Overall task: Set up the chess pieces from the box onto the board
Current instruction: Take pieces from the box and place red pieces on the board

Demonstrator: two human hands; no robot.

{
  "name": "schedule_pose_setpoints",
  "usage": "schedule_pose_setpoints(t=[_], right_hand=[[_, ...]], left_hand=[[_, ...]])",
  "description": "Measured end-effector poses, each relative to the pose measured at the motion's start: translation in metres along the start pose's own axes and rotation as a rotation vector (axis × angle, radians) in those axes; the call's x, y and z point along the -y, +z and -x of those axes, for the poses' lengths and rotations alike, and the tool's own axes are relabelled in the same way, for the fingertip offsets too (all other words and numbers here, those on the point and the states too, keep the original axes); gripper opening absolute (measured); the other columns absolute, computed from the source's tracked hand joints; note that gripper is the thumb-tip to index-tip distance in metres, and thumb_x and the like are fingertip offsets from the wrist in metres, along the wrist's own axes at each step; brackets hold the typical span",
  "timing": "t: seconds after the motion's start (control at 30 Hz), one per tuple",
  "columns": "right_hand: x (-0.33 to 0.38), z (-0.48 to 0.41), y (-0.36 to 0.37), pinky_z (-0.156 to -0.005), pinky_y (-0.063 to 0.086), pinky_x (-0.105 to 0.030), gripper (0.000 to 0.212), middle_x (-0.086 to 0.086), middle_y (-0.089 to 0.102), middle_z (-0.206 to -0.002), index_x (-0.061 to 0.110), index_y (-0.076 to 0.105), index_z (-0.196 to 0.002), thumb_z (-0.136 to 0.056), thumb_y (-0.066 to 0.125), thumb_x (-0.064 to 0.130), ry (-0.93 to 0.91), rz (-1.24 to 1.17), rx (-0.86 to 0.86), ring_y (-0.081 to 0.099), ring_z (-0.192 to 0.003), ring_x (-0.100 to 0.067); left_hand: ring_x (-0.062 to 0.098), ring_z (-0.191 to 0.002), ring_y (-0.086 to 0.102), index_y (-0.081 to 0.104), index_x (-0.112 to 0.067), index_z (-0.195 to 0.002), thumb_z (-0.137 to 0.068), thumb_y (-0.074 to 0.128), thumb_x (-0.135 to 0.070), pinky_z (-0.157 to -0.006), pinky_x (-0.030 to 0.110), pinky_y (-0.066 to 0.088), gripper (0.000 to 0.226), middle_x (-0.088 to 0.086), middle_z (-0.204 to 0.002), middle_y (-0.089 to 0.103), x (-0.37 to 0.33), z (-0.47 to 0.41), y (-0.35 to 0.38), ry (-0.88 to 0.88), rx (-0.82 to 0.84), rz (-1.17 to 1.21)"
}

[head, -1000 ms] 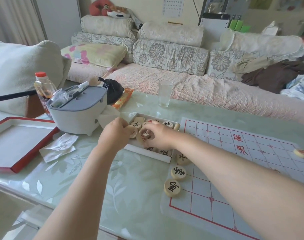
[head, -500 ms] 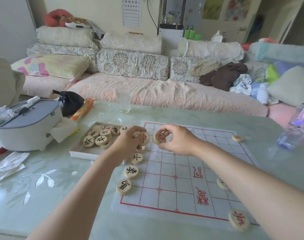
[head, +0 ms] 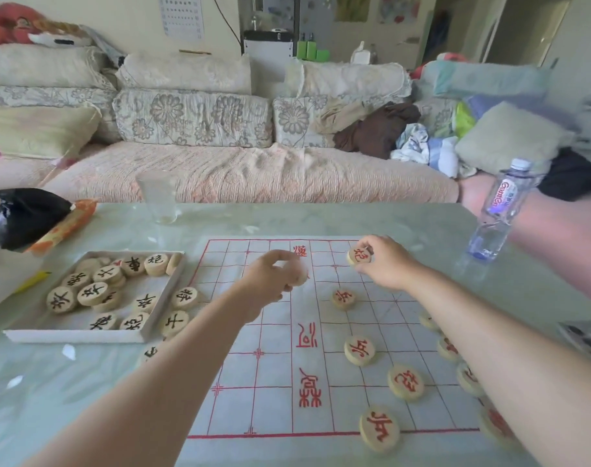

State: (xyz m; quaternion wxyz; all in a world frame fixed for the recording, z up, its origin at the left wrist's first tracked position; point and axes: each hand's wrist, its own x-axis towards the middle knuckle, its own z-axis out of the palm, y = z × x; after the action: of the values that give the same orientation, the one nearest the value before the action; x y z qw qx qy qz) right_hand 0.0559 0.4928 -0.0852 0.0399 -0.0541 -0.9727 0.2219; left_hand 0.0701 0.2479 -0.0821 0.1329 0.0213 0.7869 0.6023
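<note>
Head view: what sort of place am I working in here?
Most likely a home living room: a long sofa with floral cushions runs behind the table, loose clothes are piled on its seat, and the chess board lies on the table near a water bottle.

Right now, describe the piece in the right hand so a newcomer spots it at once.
Find the white board with the red grid. Near its far right corner, the right hand pinches a round wooden piece. It alone shows a red character while gripped; other red pieces lie loose.
</note>
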Motion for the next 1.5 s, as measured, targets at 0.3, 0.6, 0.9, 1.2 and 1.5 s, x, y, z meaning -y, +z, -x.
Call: schedule_pose_setpoints(t=[0.3,0.6,0.9,1.2,1.5], right_hand=[[-0.026,-0.058,0.015,-0.099,0.044,-0.039,0.041,-0.01,0.05,-0.133,0.018,0.056,-0.129,-0.091,0.065,0.027,0.016,0.103,0.003,0.053,-0.116,-0.031],[-0.028,-0.075,0.024,-0.092,0.045,-0.038,0.04,-0.004,0.054,-0.131,0.02,0.055,-0.132,-0.095,0.055,0.036,-0.041,0.25,0.036,0.055,-0.115,-0.029],[-0.004,-0.052,-0.011,-0.074,0.051,-0.022,0.039,-0.001,0.064,-0.121,0.023,0.063,-0.125,-0.089,0.059,0.007,-0.132,-0.202,0.078,0.064,-0.08,-0.006],[-0.005,0.0,-0.049,-0.058,0.041,-0.011,0.043,0.017,0.066,-0.088,0.022,0.071,-0.11,-0.071,0.086,0.013,-0.224,-0.327,0.123,0.054,-0.056,0.012],[-0.082,0.023,-0.064,-0.088,0.047,-0.025,0.048,0.007,0.064,-0.117,0.026,0.065,-0.126,-0.08,0.079,0.026,-0.024,-0.101,0.117,0.06,-0.105,-0.013]], left_hand=[[0.018,-0.072,0.065,0.062,-0.026,-0.105,-0.088,0.051,-0.001,-0.057,0.023,0.05,0.032,0.006,-0.097,0.066,-0.008,-0.059,0.04,-0.007,-0.007,-0.008],[0.013,-0.068,0.061,0.068,-0.019,-0.107,-0.089,0.058,-0.011,-0.055,0.019,0.045,0.022,0.006,-0.085,0.07,0.012,-0.078,0.05,-0.02,-0.03,0.009],[0.019,-0.065,0.068,0.065,-0.005,-0.105,-0.085,0.068,-0.008,-0.059,0.022,0.056,0.021,0.013,-0.087,0.072,-0.014,-0.073,0.056,-0.028,-0.007,0.255],[0.019,-0.071,0.07,0.068,-0.002,-0.102,-0.078,0.074,-0.012,-0.078,0.029,0.058,0.026,0.009,-0.09,0.073,-0.048,-0.055,0.097,-0.083,0.106,0.355],[0.013,-0.094,0.058,0.064,-0.028,-0.111,-0.09,0.057,-0.034,-0.085,0.034,0.051,0.023,-0.008,-0.106,0.065,-0.03,-0.043,0.144,0.452,0.06,-0.668]])
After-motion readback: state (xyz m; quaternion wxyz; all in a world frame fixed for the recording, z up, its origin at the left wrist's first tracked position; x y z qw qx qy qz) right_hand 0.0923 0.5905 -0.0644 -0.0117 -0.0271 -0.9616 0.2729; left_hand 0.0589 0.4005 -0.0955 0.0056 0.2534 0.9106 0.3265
